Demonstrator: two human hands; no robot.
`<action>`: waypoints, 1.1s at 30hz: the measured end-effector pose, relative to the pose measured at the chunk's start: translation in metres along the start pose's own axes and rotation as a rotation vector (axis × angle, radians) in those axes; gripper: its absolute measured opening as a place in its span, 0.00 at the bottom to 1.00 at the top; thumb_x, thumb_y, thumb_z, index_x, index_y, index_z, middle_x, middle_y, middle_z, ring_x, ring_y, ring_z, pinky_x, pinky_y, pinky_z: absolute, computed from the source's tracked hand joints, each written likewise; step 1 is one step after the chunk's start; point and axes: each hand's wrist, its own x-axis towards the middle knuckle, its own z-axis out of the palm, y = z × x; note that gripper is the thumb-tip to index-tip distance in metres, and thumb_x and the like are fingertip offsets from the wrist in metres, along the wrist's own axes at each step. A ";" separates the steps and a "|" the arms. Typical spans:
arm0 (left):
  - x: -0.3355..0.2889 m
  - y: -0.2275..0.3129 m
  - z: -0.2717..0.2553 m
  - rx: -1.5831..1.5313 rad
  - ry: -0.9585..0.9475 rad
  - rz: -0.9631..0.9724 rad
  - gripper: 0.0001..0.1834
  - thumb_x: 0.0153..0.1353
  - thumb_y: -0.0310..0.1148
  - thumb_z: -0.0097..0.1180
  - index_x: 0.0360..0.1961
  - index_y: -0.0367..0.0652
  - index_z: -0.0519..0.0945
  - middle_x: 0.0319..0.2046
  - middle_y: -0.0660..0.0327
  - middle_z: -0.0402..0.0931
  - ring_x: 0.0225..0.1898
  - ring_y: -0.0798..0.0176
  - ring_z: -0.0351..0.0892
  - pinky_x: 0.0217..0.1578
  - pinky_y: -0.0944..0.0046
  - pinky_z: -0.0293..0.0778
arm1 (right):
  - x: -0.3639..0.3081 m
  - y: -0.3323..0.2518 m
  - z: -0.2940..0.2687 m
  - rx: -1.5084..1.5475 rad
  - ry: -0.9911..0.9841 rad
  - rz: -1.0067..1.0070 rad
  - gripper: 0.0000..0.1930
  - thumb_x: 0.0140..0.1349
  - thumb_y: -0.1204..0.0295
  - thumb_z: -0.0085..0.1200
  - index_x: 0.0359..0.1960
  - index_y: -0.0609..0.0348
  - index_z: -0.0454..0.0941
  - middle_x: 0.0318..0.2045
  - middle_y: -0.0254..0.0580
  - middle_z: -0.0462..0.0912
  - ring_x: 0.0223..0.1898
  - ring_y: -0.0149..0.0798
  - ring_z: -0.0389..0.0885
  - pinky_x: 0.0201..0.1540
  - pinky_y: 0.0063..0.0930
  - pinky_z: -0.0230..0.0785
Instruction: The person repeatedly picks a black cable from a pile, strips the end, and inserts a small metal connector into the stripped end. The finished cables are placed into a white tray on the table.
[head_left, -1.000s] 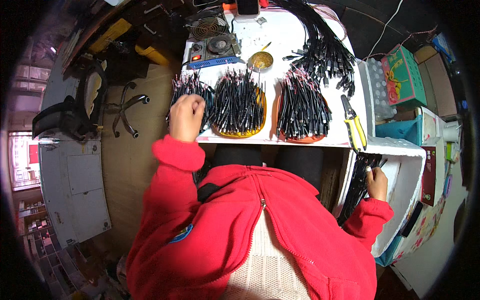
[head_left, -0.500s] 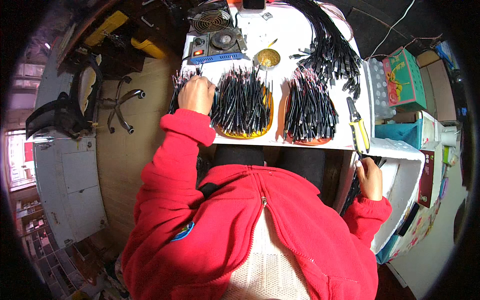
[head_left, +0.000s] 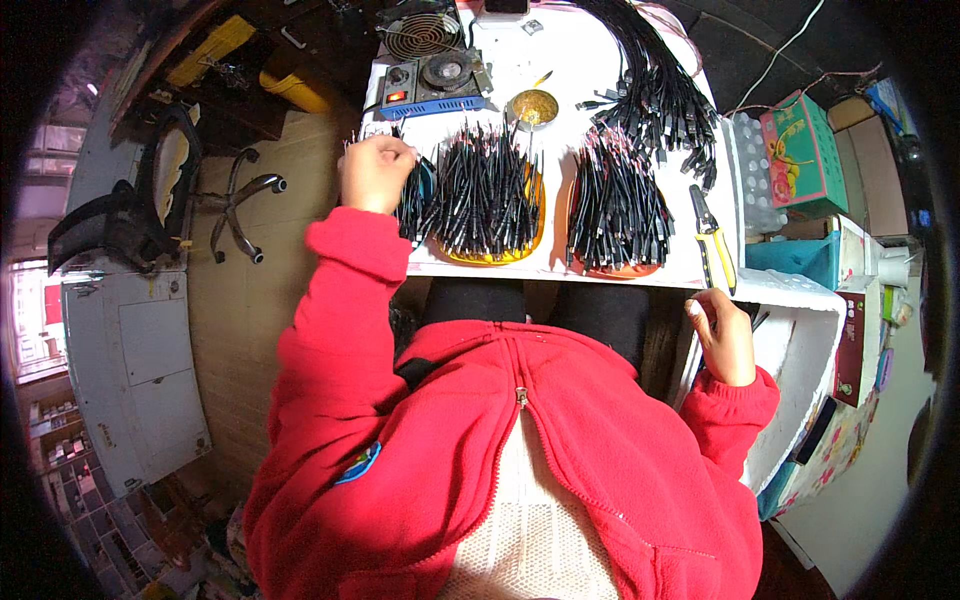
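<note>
My left hand [head_left: 376,174] is closed over the leftmost bunch of short black cables [head_left: 411,208] on the white table; its fingertips are hidden, and I cannot make out what they hold. To its right, a yellow tray [head_left: 490,262] carries a dense bunch of black cables [head_left: 484,195]. Another bunch of black cables [head_left: 620,205] fills an orange tray [head_left: 618,272]. My right hand [head_left: 727,337] is by the table's front right corner, thumb and fingers drawn together; anything between them is too small to tell. Just above it lie yellow-and-black wire strippers [head_left: 713,243].
At the table's back left stands a blue device with a fan grille [head_left: 435,85], beside a small round dish [head_left: 534,107]. Long black cables [head_left: 650,85] spread at the back right. A white foam box [head_left: 797,345] stands right of my right hand. An office chair base [head_left: 238,205] is on the left.
My left hand has shifted slightly left over the leftmost cables, its wrist turned. My right hand has risen a little toward the table edge. The whole view has moved slightly.
</note>
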 end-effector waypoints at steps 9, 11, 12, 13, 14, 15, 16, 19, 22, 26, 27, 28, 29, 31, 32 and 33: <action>-0.033 0.028 -0.061 -0.805 0.248 -0.022 0.09 0.62 0.26 0.56 0.42 0.35 0.75 0.36 0.63 0.76 0.35 0.73 0.73 0.38 0.72 0.71 | 0.027 -0.072 0.028 0.318 -0.101 -0.221 0.07 0.61 0.72 0.54 0.33 0.65 0.77 0.22 0.50 0.79 0.22 0.41 0.78 0.28 0.30 0.69; -0.053 0.043 -0.065 -0.996 0.149 0.059 0.06 0.68 0.28 0.46 0.42 0.38 0.69 0.36 0.57 0.75 0.36 0.66 0.76 0.40 0.66 0.75 | 0.052 -0.089 0.044 0.381 -0.126 -0.278 0.08 0.61 0.71 0.54 0.33 0.64 0.77 0.22 0.50 0.79 0.22 0.43 0.79 0.28 0.32 0.70; -0.062 0.050 -0.067 -1.096 0.067 0.119 0.05 0.70 0.29 0.43 0.41 0.39 0.66 0.34 0.55 0.75 0.35 0.64 0.76 0.40 0.65 0.76 | 0.065 -0.097 0.053 0.388 -0.114 -0.289 0.08 0.60 0.71 0.53 0.33 0.65 0.78 0.22 0.51 0.80 0.23 0.45 0.80 0.28 0.34 0.71; -0.070 0.054 -0.069 -1.126 -0.024 0.090 0.04 0.71 0.30 0.38 0.40 0.41 0.64 0.30 0.53 0.74 0.31 0.63 0.76 0.35 0.65 0.75 | 0.078 -0.105 0.060 0.320 -0.099 -0.320 0.09 0.59 0.70 0.54 0.32 0.65 0.78 0.23 0.52 0.80 0.25 0.49 0.81 0.30 0.36 0.71; -0.076 0.057 -0.066 -1.085 -0.028 0.078 0.04 0.72 0.30 0.38 0.40 0.42 0.64 0.24 0.58 0.71 0.23 0.68 0.70 0.26 0.69 0.70 | 0.091 -0.111 0.067 0.249 -0.088 -0.337 0.09 0.58 0.70 0.54 0.31 0.65 0.79 0.23 0.54 0.80 0.27 0.52 0.81 0.31 0.39 0.72; -0.083 0.059 -0.063 -1.162 -0.082 0.018 0.04 0.72 0.31 0.39 0.40 0.43 0.65 0.22 0.60 0.69 0.21 0.71 0.65 0.24 0.71 0.65 | 0.103 -0.117 0.075 0.167 -0.043 -0.406 0.09 0.59 0.70 0.55 0.31 0.66 0.78 0.23 0.53 0.80 0.26 0.50 0.81 0.30 0.36 0.72; -0.090 0.060 -0.059 -1.232 -0.128 -0.040 0.04 0.71 0.31 0.39 0.39 0.43 0.65 0.21 0.63 0.67 0.19 0.73 0.60 0.21 0.73 0.60 | 0.113 -0.122 0.083 0.072 -0.003 -0.467 0.10 0.59 0.70 0.55 0.31 0.67 0.77 0.22 0.52 0.80 0.24 0.47 0.81 0.29 0.34 0.71; -0.104 0.055 -0.043 -1.275 -0.251 -0.182 0.05 0.71 0.33 0.43 0.41 0.44 0.66 0.20 0.66 0.63 0.20 0.76 0.56 0.20 0.76 0.56 | 0.136 -0.128 0.100 -0.014 -0.008 -0.356 0.11 0.55 0.69 0.56 0.28 0.68 0.80 0.25 0.58 0.80 0.28 0.56 0.81 0.34 0.40 0.73; -0.108 0.047 -0.035 -1.294 -0.306 -0.226 0.06 0.71 0.33 0.43 0.41 0.42 0.67 0.20 0.66 0.63 0.21 0.76 0.57 0.21 0.76 0.56 | 0.150 -0.127 0.113 -0.091 0.018 -0.280 0.13 0.54 0.68 0.55 0.25 0.69 0.80 0.25 0.62 0.80 0.29 0.58 0.81 0.36 0.43 0.73; -0.109 0.046 -0.028 -1.332 -0.362 -0.216 0.07 0.71 0.33 0.43 0.39 0.41 0.68 0.21 0.66 0.64 0.21 0.76 0.57 0.22 0.77 0.57 | 0.167 -0.124 0.130 -0.119 0.047 -0.207 0.14 0.53 0.66 0.55 0.24 0.70 0.80 0.25 0.64 0.79 0.30 0.59 0.80 0.38 0.45 0.73; -0.110 0.047 -0.026 -1.339 -0.375 -0.217 0.07 0.71 0.33 0.43 0.39 0.41 0.68 0.21 0.65 0.64 0.21 0.76 0.57 0.22 0.76 0.57 | 0.171 -0.124 0.134 -0.156 0.032 -0.187 0.13 0.53 0.67 0.56 0.24 0.69 0.81 0.24 0.63 0.79 0.30 0.58 0.81 0.38 0.45 0.73; -0.111 0.049 -0.024 -1.347 -0.390 -0.218 0.07 0.71 0.33 0.43 0.39 0.41 0.68 0.21 0.65 0.64 0.21 0.76 0.57 0.22 0.76 0.57 | 0.173 -0.123 0.137 -0.141 0.035 -0.182 0.13 0.52 0.68 0.56 0.24 0.69 0.81 0.24 0.63 0.79 0.30 0.58 0.81 0.38 0.44 0.73; -0.112 0.050 -0.023 -1.315 -0.406 -0.229 0.06 0.71 0.32 0.41 0.38 0.42 0.68 0.21 0.65 0.63 0.20 0.76 0.55 0.22 0.75 0.56 | 0.175 -0.123 0.139 -0.111 0.045 -0.200 0.12 0.52 0.68 0.56 0.24 0.69 0.81 0.23 0.63 0.79 0.30 0.58 0.81 0.38 0.44 0.74; -0.113 0.052 -0.021 -1.353 -0.439 -0.239 0.05 0.71 0.31 0.40 0.38 0.42 0.68 0.22 0.64 0.64 0.19 0.76 0.55 0.22 0.75 0.56 | 0.177 -0.122 0.141 -0.086 0.084 -0.209 0.10 0.51 0.70 0.57 0.25 0.67 0.82 0.23 0.61 0.80 0.29 0.56 0.82 0.36 0.41 0.75; -0.114 0.053 -0.020 -1.376 -0.460 -0.258 0.05 0.71 0.31 0.40 0.38 0.42 0.68 0.22 0.64 0.64 0.19 0.76 0.54 0.22 0.75 0.56 | 0.176 -0.122 0.140 -0.075 0.091 -0.196 0.10 0.51 0.70 0.57 0.26 0.67 0.82 0.22 0.60 0.80 0.28 0.55 0.82 0.36 0.40 0.75; -0.114 0.054 -0.019 -1.384 -0.461 -0.247 0.05 0.71 0.30 0.41 0.38 0.42 0.68 0.23 0.64 0.65 0.19 0.76 0.55 0.22 0.75 0.57 | 0.174 -0.123 0.137 -0.065 0.098 -0.183 0.10 0.51 0.70 0.57 0.26 0.67 0.83 0.22 0.59 0.80 0.28 0.54 0.82 0.36 0.39 0.75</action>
